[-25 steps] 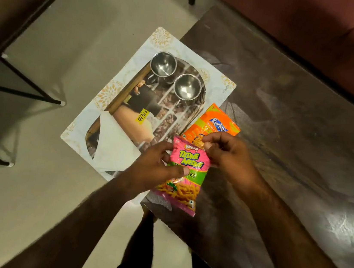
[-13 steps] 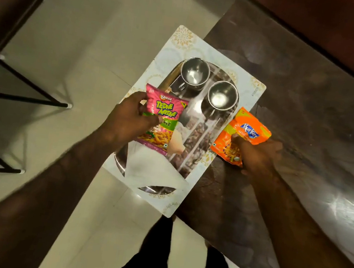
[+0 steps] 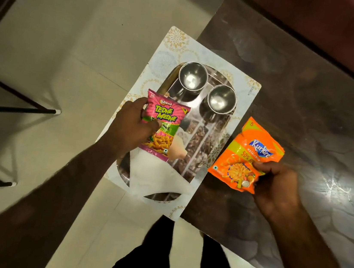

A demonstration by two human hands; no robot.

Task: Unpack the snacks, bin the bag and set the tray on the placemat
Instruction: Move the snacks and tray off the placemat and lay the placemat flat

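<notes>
My left hand grips a pink Tedhe Medhe snack packet above the steel tray. The tray lies on a pale patterned placemat that overhangs the left edge of the dark table. Two steel cups stand at the tray's far end, and a white folded paper napkin lies at its near end. My right hand holds an orange Kurkure packet just right of the placemat, over the table.
The dark glossy table stretches to the right. A maroon sofa runs along the back. Black metal furniture legs stand on the pale tiled floor at the left. My own legs show below the table's near edge.
The two packets, held together a second ago, have separated: my left hand carried the pink one over the tray, and my right hand took the orange one right of the placemat.
</notes>
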